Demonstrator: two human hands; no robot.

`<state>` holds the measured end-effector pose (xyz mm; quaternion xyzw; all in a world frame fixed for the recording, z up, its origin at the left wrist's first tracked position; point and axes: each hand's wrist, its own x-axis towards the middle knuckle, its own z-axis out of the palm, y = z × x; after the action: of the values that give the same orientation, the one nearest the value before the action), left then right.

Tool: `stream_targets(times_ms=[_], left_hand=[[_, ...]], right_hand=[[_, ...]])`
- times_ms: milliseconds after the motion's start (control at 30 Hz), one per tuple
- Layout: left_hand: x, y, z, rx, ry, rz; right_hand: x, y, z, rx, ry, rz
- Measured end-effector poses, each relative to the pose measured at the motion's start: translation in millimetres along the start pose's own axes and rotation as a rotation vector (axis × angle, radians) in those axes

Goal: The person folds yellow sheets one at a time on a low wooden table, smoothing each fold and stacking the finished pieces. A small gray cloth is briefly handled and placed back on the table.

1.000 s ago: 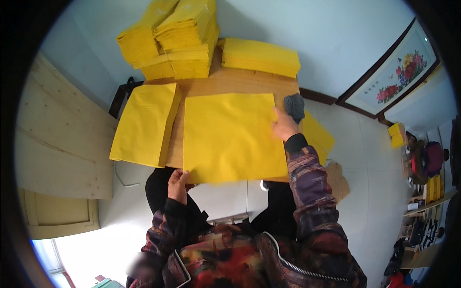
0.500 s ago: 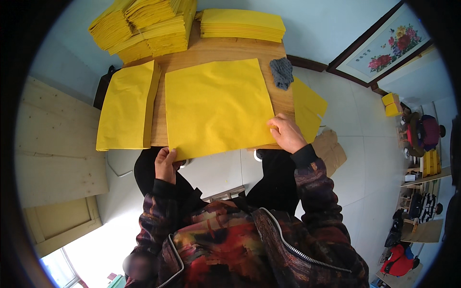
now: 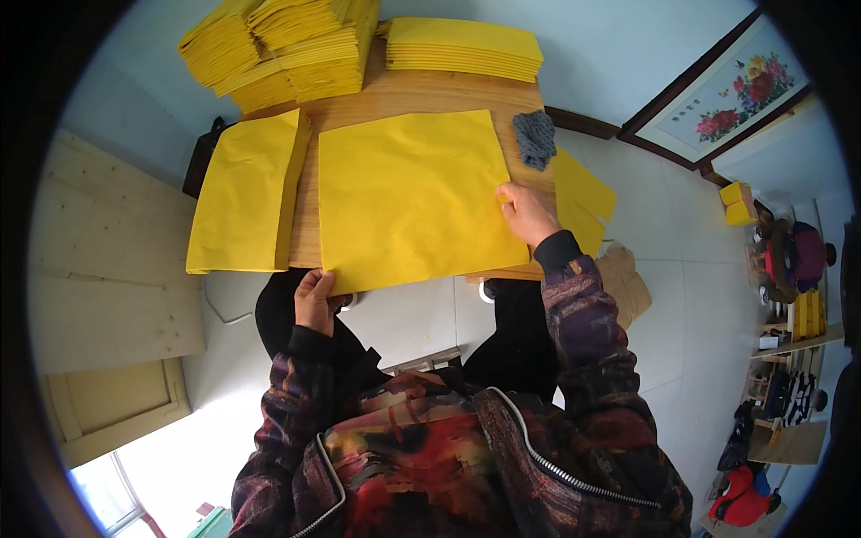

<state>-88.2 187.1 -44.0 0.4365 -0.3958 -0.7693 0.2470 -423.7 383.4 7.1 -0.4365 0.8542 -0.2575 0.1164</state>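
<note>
A large yellow sheet (image 3: 413,202) lies across the wooden table (image 3: 448,93) in front of me, its near edge reaching past the table's front. My left hand (image 3: 314,300) pinches the near left corner between thumb and fingers. At the right side, my right hand (image 3: 529,215) is closed on the sheet's edge with its fingers curled. To the left lies a folded yellow piece (image 3: 240,193), with a strip of bare wood between it and the sheet. A crumpled grey cloth (image 3: 535,140) rests beyond my right hand near the table's right edge.
Tall yellow stacks (image 3: 327,65) and a lower stack (image 3: 462,49) stand at the table's back. Right of the table are another yellow piece (image 3: 581,199) and a brown bag (image 3: 625,285). A framed flower picture (image 3: 731,90) leans at the right; wooden boards (image 3: 117,260) stand left.
My right hand has slid farther away along the sheet's right edge, toward the grey cloth. The left hand keeps its pinch on the corner. The whole view has shifted slightly.
</note>
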Motion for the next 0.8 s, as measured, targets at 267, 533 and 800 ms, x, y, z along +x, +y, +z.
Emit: stream_targets(times_ms=[267,533,800], left_hand=[[0,0,-1,-0.017,-0.014,0.012],[0,0,1,0.01,0.024,-0.012],[-4,3,10,0.079,0.163,0.093]], right_hand=[[27,4,-2,-0.046,-0.001,0.041],[5,-3,-1,0.138,0.277,-0.007],[-86,-76,26,-0.153,0.015,-0.428]])
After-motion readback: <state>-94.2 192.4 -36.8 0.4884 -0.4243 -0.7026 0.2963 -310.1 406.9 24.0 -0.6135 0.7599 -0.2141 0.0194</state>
